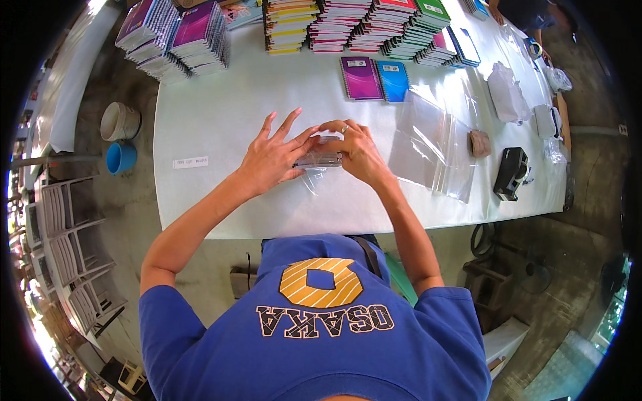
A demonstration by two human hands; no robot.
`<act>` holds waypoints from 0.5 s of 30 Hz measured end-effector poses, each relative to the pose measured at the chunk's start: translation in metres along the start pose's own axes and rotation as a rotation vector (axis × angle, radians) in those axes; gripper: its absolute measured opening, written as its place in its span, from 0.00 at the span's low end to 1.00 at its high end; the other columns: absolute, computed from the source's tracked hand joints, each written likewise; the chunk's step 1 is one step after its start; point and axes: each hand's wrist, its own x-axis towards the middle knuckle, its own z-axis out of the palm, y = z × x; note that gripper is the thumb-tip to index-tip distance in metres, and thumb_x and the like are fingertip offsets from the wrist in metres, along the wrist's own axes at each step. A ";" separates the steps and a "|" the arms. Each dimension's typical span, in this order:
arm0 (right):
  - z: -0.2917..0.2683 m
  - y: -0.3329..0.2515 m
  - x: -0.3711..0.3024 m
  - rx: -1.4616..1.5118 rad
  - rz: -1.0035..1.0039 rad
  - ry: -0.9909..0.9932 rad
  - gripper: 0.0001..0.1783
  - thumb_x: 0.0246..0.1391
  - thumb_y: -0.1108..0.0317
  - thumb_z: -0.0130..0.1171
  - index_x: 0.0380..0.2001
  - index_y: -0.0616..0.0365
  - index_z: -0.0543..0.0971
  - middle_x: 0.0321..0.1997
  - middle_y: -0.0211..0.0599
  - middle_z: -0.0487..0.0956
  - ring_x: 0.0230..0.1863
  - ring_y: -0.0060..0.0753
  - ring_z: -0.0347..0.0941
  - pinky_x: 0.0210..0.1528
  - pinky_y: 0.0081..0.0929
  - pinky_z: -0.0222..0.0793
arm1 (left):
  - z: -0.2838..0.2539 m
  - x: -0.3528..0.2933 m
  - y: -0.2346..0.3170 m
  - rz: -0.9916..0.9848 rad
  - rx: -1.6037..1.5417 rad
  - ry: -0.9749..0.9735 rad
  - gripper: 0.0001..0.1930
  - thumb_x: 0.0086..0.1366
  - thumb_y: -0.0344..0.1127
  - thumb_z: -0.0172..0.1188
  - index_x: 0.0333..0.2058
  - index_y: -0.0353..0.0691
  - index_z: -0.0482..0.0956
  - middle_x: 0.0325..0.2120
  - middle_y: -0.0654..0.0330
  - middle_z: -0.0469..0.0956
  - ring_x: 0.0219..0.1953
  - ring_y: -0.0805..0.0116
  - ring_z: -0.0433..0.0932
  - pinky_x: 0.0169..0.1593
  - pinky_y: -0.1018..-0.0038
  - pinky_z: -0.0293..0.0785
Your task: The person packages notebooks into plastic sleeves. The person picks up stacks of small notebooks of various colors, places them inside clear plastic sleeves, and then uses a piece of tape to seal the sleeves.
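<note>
Both my hands meet at the middle of a white table (214, 120). My left hand (271, 157) lies with fingers spread, its thumb and fingertips against a small stack in a clear plastic bag (319, 160). My right hand (351, 147), wearing a ring, grips the top and right side of that bagged stack. The bag's loose end (311, 180) hangs toward me.
A pile of clear bags (431, 144) lies right of my hands, with a purple notebook (360, 78) and a blue notebook (392, 80) beyond. Notebook stacks (348, 27) line the far edge. A black tape dispenser (510, 174) sits at right. Cups (120, 123) and stacked chairs (67, 227) stand left.
</note>
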 end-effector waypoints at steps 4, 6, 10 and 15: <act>-0.011 -0.024 -0.027 -0.631 -0.236 -0.022 0.30 0.37 0.85 0.55 0.44 0.44 0.83 0.63 0.30 0.68 0.63 0.36 0.61 0.66 0.53 0.49 | 0.006 0.000 0.008 -0.003 0.063 0.085 0.40 0.49 0.46 0.69 0.62 0.53 0.65 0.65 0.75 0.58 0.71 0.56 0.46 0.67 0.45 0.48; -0.026 -0.020 -0.039 -0.661 -0.272 -0.060 0.27 0.39 0.81 0.57 0.45 0.44 0.82 0.68 0.30 0.63 0.69 0.36 0.55 0.66 0.62 0.44 | 0.006 0.003 0.010 0.035 0.060 0.094 0.40 0.49 0.45 0.69 0.62 0.52 0.65 0.65 0.74 0.59 0.71 0.57 0.46 0.67 0.45 0.48; -0.114 0.072 -0.122 -0.408 0.140 0.346 0.19 0.44 0.78 0.61 0.41 0.48 0.83 0.55 0.34 0.76 0.56 0.39 0.70 0.59 0.40 0.62 | 0.008 -0.009 0.017 -0.017 0.113 0.073 0.41 0.49 0.39 0.68 0.64 0.52 0.63 0.65 0.74 0.59 0.70 0.55 0.48 0.68 0.47 0.45; -0.311 0.207 -0.317 -0.641 1.045 1.174 0.13 0.38 0.63 0.72 0.27 0.59 0.85 0.41 0.40 0.82 0.41 0.34 0.78 0.45 0.28 0.71 | 0.002 0.009 0.023 -0.024 0.159 0.070 0.40 0.48 0.34 0.67 0.63 0.49 0.64 0.64 0.72 0.63 0.70 0.54 0.50 0.69 0.47 0.45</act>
